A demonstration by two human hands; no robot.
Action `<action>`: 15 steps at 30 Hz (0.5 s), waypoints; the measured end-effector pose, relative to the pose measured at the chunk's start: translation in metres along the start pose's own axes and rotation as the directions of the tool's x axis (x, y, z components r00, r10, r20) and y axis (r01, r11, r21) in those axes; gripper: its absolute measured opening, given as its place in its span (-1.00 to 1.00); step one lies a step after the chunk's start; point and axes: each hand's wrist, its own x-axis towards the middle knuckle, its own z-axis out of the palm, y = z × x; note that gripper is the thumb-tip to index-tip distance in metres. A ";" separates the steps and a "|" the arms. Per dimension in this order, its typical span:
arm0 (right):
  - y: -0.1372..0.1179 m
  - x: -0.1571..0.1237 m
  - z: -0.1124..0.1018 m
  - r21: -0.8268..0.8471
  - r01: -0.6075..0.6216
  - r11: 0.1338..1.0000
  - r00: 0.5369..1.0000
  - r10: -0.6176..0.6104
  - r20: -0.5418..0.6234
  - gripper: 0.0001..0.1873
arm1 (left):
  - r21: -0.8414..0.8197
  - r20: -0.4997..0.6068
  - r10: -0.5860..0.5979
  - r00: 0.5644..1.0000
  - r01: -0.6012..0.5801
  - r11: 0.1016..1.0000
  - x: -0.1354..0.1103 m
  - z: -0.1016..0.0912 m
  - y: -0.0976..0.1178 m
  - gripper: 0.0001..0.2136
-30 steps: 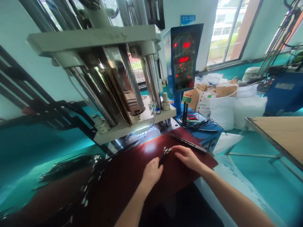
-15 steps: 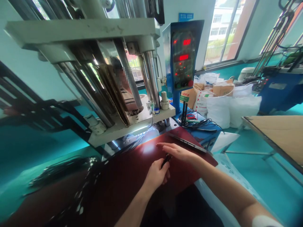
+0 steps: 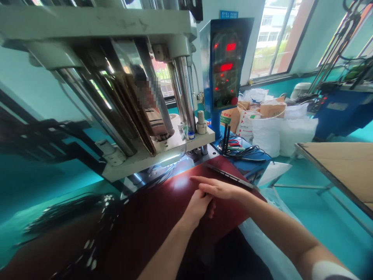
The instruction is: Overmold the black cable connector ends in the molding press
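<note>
My left hand rests on the dark red worktop with its fingers curled; what it holds is hidden under my right hand. My right hand lies just above it, fingers stretched out flat and pointing left toward the lit gap under the press machine. The two hands touch. A bundle of black cables with metal ends lies on the worktop to the left.
A blue control box with red digits stands behind the worktop, with loose cables at its foot. White and brown sacks sit on the floor to the right. A brown-topped table stands at the far right.
My right hand has flattened and slid left over my left hand, hiding the small black cable ends that showed between them. The view has moved closer to the machine.
</note>
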 end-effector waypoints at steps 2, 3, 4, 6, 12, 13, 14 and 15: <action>0.006 -0.005 -0.011 -0.150 0.057 0.987 0.994 -0.070 -0.086 -0.41 | -0.041 0.035 0.024 0.999 -0.022 0.999 -0.001 -0.005 -0.001 -0.75; 0.011 -0.010 -0.017 -0.281 0.051 0.958 0.982 -0.100 -0.162 -0.42 | -0.072 0.026 0.030 0.999 -0.028 0.997 -0.001 -0.008 -0.001 -0.74; 0.017 -0.017 -0.023 -0.435 -0.002 0.900 0.963 -0.115 -0.244 -0.41 | -0.108 0.006 0.028 1.000 -0.027 0.994 -0.002 -0.011 -0.001 -0.73; 0.031 -0.033 -0.032 -0.705 -0.231 0.671 0.925 -0.074 -0.373 -0.42 | -0.184 -0.034 -0.001 0.999 -0.005 0.983 -0.004 -0.016 -0.002 -0.70; 0.054 -0.072 -0.029 -0.800 -0.580 0.154 0.814 0.117 -0.568 -0.67 | -0.283 -0.083 -0.001 0.997 -0.023 0.959 -0.007 -0.018 -0.007 -0.67; 0.055 -0.074 -0.028 -0.800 -0.570 0.187 0.821 0.143 -0.552 -0.72 | -0.285 -0.087 0.006 0.996 -0.031 0.958 -0.007 -0.017 -0.008 -0.67; 0.056 -0.074 -0.028 -0.791 -0.561 0.243 0.828 0.175 -0.533 -0.77 | -0.279 -0.088 0.011 0.996 -0.036 0.960 -0.008 -0.015 -0.009 -0.67; 0.056 -0.073 -0.027 -0.768 -0.552 0.324 0.834 0.196 -0.516 -0.79 | -0.265 -0.089 0.016 0.996 -0.039 0.963 -0.009 -0.014 -0.010 -0.68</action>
